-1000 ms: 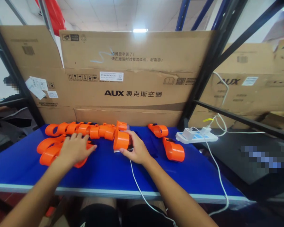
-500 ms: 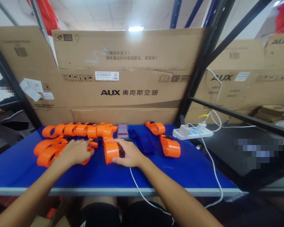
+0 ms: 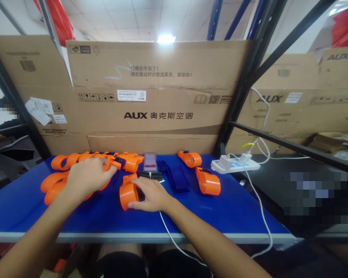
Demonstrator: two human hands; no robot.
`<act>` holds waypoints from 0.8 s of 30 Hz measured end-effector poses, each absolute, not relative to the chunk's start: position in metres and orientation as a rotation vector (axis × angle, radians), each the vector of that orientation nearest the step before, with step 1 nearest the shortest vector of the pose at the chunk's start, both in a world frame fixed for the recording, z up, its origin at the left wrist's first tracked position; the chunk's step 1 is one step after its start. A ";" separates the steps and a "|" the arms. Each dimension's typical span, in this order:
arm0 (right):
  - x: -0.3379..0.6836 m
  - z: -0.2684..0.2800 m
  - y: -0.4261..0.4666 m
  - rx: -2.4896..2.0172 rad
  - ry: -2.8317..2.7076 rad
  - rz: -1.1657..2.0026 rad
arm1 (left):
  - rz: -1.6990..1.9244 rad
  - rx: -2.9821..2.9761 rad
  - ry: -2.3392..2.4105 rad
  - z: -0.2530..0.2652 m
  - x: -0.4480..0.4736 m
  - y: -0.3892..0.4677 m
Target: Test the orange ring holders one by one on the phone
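My right hand (image 3: 153, 195) is closed around the side of an orange coiled band (image 3: 128, 196) that stands on the blue tabletop (image 3: 150, 226). Over the left group, my left hand (image 3: 88, 175) has its fingers wrapped on another orange band (image 3: 113, 162) with a dark blue end; much of that band is hidden behind the hand. Beneath the left wrist lie more orange coils (image 3: 53, 189). Behind them runs a row of similar coils (image 3: 59, 162), partly covered by my left hand.
A phone (image 3: 150, 162) with a white cable lies behind my right hand, beside folded dark blue cloth strips (image 3: 178, 178). Two orange coils (image 3: 209, 183) stand further right. A white power strip (image 3: 234, 165) sits at the right edge. Cardboard (image 3: 159, 100) walls the back.
My left hand has risen and moved back toward the rear row with its band. My right hand has drawn its coil slightly left and toward me.
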State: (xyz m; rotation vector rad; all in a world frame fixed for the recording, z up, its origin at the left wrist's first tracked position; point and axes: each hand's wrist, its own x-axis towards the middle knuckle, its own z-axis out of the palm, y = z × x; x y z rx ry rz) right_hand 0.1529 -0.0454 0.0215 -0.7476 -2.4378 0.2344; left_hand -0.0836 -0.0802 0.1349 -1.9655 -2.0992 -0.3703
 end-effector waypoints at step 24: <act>0.149 0.014 -0.043 -0.759 -2.332 0.441 | -0.786 -1.974 -1.892 0.136 -0.066 -0.079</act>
